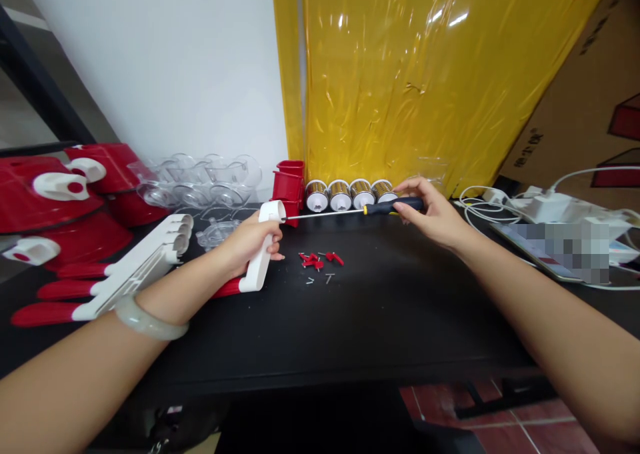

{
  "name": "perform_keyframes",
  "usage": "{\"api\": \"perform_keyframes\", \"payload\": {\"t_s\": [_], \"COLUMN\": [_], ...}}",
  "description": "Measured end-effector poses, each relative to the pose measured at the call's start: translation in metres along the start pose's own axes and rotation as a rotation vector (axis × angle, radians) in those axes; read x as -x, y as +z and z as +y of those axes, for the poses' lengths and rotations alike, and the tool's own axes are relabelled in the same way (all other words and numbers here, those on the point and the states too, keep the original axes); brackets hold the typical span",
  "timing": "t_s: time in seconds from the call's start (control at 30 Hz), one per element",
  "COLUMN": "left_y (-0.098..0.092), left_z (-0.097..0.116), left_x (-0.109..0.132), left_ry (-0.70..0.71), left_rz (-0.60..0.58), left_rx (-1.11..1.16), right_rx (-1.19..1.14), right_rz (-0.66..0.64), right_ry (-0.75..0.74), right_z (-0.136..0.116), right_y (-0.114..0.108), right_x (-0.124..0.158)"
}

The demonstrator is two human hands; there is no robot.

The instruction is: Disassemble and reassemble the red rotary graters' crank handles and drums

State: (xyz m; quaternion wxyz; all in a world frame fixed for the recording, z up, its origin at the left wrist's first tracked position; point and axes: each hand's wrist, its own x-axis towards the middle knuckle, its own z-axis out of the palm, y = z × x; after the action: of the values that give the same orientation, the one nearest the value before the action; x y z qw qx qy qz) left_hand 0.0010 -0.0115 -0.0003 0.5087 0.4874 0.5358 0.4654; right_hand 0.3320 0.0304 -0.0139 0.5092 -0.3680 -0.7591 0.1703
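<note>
My left hand [257, 241] is closed around a white handle [259, 261] with a red grip, holding it upright with the round collar at the top. In my right hand [433, 211] is a screwdriver [395, 206] with a dark grip and a yellow band, pinched between thumb and fingers. Its long shaft lies nearly level, and the tip meets the side of the collar; whether a screw sits there is too small to tell. Below, small red plastic pieces [313, 261] and loose screws [329, 279] lie on the black table [380, 327].
Several metal grater drums [340, 196] line the back beside red hoppers [289, 184]. Clear plastic parts [200, 181], white-and-red handles [145, 261] and red bases [95, 194] with white knobs crowd the left. On the right are a tablet [535, 251], chargers [547, 207] and white cables.
</note>
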Motion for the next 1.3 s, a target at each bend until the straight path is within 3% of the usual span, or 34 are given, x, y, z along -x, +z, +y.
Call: {"api": "perform_keyframes", "payload": {"t_s": [0.17,0.4,0.5,0.7,1.0,1.2,1.3], "left_y": [0.001,0.002,0.001,-0.003,-0.001,-0.002,-0.001], "left_z": [0.001,-0.001,-0.002,-0.002,-0.006,-0.007,-0.006], "left_x": [0.001,0.0,-0.001,-0.003,-0.005,-0.007,-0.006], "left_ry": [-0.004,-0.024,-0.022,0.038,0.0,0.008,0.017], "left_rz": [-0.006,-0.001,-0.007,-0.01,-0.016,0.004,0.008], "left_rx": [0.011,-0.016,-0.007,0.024,-0.005,0.005,0.001], "right_rx": [-0.034,0.03,0.056,-0.117,-0.312,-0.099,-0.059], "right_rz": [-0.005,-0.039,-0.034,0.033,0.043,-0.044,-0.008], "right_ry": [0.025,0.229,0.202,0.111,0.155,0.212,0.182], "right_z": [0.005,0.006,0.004,0.007,0.012,0.006,0.002], "right_y": [0.001,0.001,0.001,0.006,0.008,0.005,0.004], "right_x": [0.002,0.004,0.002,0.002,-0.001,0.005,0.006]}}
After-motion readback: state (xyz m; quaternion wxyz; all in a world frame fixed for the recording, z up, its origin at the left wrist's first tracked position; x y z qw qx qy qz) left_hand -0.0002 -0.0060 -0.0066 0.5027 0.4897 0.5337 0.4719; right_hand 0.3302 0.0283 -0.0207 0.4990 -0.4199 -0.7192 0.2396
